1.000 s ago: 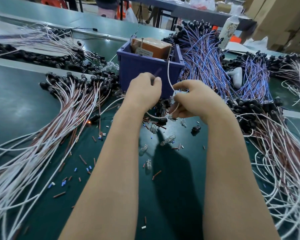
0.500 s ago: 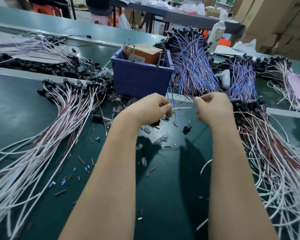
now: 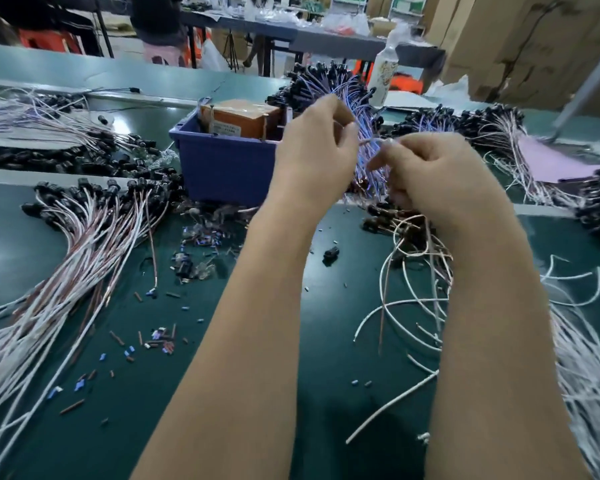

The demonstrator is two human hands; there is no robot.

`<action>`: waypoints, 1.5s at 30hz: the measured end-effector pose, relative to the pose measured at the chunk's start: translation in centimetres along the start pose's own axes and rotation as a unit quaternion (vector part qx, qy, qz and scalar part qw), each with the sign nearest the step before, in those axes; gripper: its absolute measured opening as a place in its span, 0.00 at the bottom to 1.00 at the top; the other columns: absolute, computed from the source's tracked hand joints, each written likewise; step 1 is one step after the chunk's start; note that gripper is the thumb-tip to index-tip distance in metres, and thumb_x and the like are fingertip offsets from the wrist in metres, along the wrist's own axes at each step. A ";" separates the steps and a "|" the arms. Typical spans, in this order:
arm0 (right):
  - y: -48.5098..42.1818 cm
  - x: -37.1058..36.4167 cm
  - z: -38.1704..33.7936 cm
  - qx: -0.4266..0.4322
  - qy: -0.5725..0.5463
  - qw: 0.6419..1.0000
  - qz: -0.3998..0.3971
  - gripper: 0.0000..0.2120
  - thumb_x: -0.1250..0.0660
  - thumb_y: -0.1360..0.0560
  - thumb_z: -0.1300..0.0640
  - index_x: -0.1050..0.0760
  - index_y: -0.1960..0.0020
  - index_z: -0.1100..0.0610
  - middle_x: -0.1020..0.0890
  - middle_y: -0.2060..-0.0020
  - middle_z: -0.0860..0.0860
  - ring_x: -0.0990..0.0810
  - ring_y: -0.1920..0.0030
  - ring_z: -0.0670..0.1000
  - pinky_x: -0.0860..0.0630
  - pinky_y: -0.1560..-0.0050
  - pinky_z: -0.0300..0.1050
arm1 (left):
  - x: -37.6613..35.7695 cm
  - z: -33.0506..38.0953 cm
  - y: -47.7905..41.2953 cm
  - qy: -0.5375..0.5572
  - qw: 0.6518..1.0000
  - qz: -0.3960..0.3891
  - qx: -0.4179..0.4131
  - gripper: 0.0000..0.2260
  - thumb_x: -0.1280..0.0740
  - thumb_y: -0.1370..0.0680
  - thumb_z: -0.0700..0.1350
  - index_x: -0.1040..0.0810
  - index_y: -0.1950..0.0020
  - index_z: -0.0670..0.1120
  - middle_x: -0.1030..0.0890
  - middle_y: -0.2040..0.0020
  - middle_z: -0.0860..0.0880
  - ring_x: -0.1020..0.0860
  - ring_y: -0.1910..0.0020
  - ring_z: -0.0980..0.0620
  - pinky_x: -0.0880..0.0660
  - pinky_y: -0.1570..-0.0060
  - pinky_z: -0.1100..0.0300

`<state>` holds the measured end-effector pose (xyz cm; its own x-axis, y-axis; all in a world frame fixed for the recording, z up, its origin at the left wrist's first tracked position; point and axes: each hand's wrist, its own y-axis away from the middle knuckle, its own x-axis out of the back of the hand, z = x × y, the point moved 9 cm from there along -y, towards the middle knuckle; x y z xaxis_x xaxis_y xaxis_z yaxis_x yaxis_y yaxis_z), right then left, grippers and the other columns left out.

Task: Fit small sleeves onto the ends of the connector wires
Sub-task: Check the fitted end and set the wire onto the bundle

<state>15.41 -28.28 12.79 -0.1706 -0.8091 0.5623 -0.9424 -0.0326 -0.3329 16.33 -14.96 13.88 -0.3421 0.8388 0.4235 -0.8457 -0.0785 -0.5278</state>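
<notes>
- Left hand [image 3: 312, 161]: raised above the bench [image 3: 18, 244], just left of frame centre. Thumb and forefinger, the working fingers [image 3: 350, 129], are closed narrow in a pinch on one end of a thin connector wire [image 3: 370, 141].
- Right hand [image 3: 433, 174]: at 3 o'clock of the left hand, close beside it. Its fingers [image 3: 390, 147] are curled in and their tips meet the other end of the same short span of wire.
- Connector wire: spans the small gap between the two hands, in the air above the bench. It is blurred, so whether a sleeve sits on its end cannot be told.
- Small sleeves [image 3: 156, 337]: short blue, brown and white pieces scattered on the bench at 7 o'clock of the hands.
- Blue bin [image 3: 222, 171]: at 9 o'clock of the left hand, with an orange-brown box [image 3: 243, 117] standing inside it.
- Blue-and-purple wire bundle [image 3: 326, 81]: at 12 o'clock, behind the hands, with black connectors at its far ends.
- White-and-brown wire bundle [image 3: 90, 244]: at 8 o'clock, fanned across the bench with its black connectors toward the bin.
- Loose white wires [image 3: 409, 303]: at 5 o'clock, between the forearms and under the right one.
- Single black connector [image 3: 330, 252]: on the bench between the forearms.
- Bottle [image 3: 383, 71]: upright at 1 o'clock.
- Pink sheet [image 3: 555, 161]: lies flat at 3 o'clock.
</notes>
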 end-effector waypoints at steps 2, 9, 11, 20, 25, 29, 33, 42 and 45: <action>0.6 3.2 0.3 0.000 0.005 0.998 0.061 0.16 0.40 0.21 0.54 0.22 0.66 0.49 0.30 0.77 0.46 0.30 0.71 0.50 0.24 0.56 0.59 | -1.8 2.6 -0.3 0.016 0.999 -0.010 -0.037 0.07 0.38 0.20 0.43 0.23 0.46 0.42 0.22 0.59 0.52 0.25 0.60 0.56 0.28 0.55 0.65; 4.2 14.4 3.7 -0.022 0.115 0.955 0.274 0.13 0.41 0.22 0.53 0.19 0.52 0.56 0.22 0.65 0.52 0.22 0.60 0.55 0.24 0.56 0.53 | -10.5 9.5 -0.5 -0.030 0.998 -0.024 -0.043 0.12 0.41 0.19 0.50 0.22 0.46 0.45 0.20 0.50 0.46 0.22 0.51 0.47 0.31 0.56 0.58; 5.6 15.4 7.6 -0.129 0.192 0.948 0.219 0.13 0.40 0.23 0.55 0.18 0.54 0.61 0.22 0.66 0.60 0.23 0.60 0.59 0.29 0.61 0.47 | -15.3 8.3 0.8 -0.088 0.985 -0.148 0.007 0.13 0.42 0.19 0.51 0.24 0.47 0.43 0.20 0.51 0.44 0.23 0.51 0.43 0.29 0.55 0.56; 10.9 13.4 17.0 -0.355 0.178 0.917 -0.025 0.14 0.38 0.24 0.58 0.21 0.66 0.58 0.23 0.81 0.48 0.25 0.77 0.44 0.33 0.68 0.43 | -24.4 0.8 7.4 0.218 0.880 -0.277 0.319 0.10 0.45 0.20 0.38 0.26 0.51 0.38 0.20 0.52 0.40 0.21 0.65 0.48 0.19 0.59 0.51; 10.4 12.6 17.8 -0.328 0.177 0.928 -0.020 0.07 0.40 0.25 0.62 0.26 0.51 0.54 0.20 0.77 0.49 0.21 0.72 0.45 0.26 0.64 0.45 | -22.7 1.5 4.7 0.366 0.866 -0.169 0.297 0.12 0.45 0.18 0.41 0.26 0.57 0.44 0.22 0.56 0.47 0.25 0.60 0.53 0.25 0.59 0.61; 9.9 12.9 18.4 -0.329 0.178 0.927 0.030 0.09 0.36 0.23 0.59 0.23 0.62 0.56 0.19 0.75 0.50 0.20 0.65 0.51 0.22 0.56 0.50 | -22.2 5.1 3.4 0.280 0.936 -0.160 0.140 0.13 0.47 0.17 0.45 0.24 0.50 0.46 0.22 0.53 0.49 0.24 0.52 0.49 0.26 0.51 0.55; 9.9 12.5 19.3 -0.347 0.199 0.915 0.051 0.07 0.34 0.24 0.56 0.21 0.60 0.55 0.17 0.60 0.53 0.21 0.57 0.54 0.27 0.58 0.44 | -24.6 2.4 4.5 0.152 0.927 -0.262 0.222 0.16 0.48 0.17 0.43 0.27 0.37 0.38 0.22 0.44 0.39 0.23 0.46 0.43 0.27 0.47 0.53; 7.5 11.5 14.4 -0.213 0.153 0.937 0.232 0.09 0.36 0.25 0.57 0.21 0.47 0.55 0.18 0.53 0.52 0.23 0.53 0.50 0.31 0.52 0.39 | -21.3 -0.2 4.7 -0.016 0.967 -0.203 0.155 0.10 0.42 0.22 0.44 0.24 0.56 0.41 0.20 0.50 0.40 0.22 0.51 0.40 0.28 0.56 0.55; 5.1 7.5 11.4 -0.150 0.108 0.966 0.179 0.08 0.35 0.25 0.57 0.20 0.49 0.56 0.17 0.56 0.52 0.21 0.54 0.50 0.31 0.53 0.37 | -18.0 -1.1 3.6 -0.025 0.976 -0.156 0.148 0.10 0.40 0.22 0.45 0.21 0.53 0.42 0.19 0.51 0.42 0.23 0.50 0.42 0.31 0.55 0.57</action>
<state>12.58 -41.21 6.66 -0.5266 -0.5954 0.6068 -0.8474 0.4244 -0.3190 19.94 -29.74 3.55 -0.0624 0.8195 0.5696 -0.9908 0.0177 -0.1339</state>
